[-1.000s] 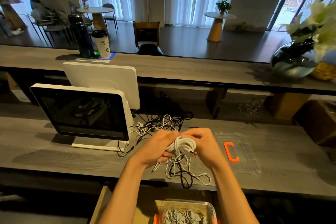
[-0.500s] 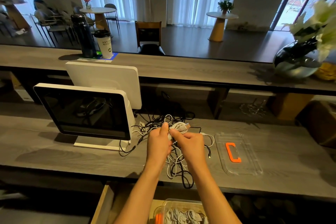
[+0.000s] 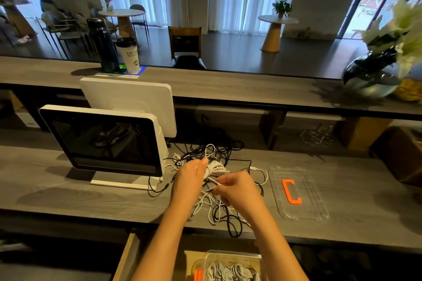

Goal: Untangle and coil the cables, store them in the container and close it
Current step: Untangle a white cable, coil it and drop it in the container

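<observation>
Holding a small white coil (image 3: 214, 167) over the desk (image 3: 57, 189), the left hand (image 3: 190, 174) has its fingers curled round the bundle, while the right hand (image 3: 237, 186) pinches the coil's loose tail just at 4 o'clock from it. That tail runs on a slant from the bundle down toward the right hand, so any last wrap has to travel along that line, and the right hand is the nearer one to do it. Underneath both hands lies the tangle of black and white cables (image 3: 217, 207), spreading from 12 o'clock behind the coil to 6 o'clock at the desk edge. The clear lid (image 3: 299, 212) with its orange clasp sits flat at 3 o'clock, well apart from the hands. The container (image 3: 228, 258), already holding white coils, waits at 6 o'clock below the desk edge, between the forearms. I judge this coil nearly finished and much of the tangle still to do.
</observation>
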### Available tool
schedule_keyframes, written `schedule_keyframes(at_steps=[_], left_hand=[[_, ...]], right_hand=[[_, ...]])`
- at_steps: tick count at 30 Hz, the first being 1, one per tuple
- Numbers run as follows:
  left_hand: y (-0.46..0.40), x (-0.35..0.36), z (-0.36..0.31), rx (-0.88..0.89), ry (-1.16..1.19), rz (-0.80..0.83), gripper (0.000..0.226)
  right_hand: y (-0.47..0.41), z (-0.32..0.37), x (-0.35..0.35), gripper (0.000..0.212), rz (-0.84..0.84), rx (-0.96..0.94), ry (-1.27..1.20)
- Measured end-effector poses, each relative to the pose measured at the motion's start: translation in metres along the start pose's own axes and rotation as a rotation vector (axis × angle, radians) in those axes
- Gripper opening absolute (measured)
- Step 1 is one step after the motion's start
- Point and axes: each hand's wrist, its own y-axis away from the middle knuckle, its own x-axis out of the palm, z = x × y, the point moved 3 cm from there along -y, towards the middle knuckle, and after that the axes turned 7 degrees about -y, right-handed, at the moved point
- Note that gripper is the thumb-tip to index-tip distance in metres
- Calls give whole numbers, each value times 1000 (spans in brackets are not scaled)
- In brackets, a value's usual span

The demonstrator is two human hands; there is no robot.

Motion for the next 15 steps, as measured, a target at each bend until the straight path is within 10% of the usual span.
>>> schedule_keyframes(at_steps=[5,15], left_hand=[[-2,3,0,46,-175,142,38],[8,-7,-7,84,146,303,50]], right_hand=[[6,17,-2,18,-21,-286,368],[0,11,-16,17,-32,-430,-109]])
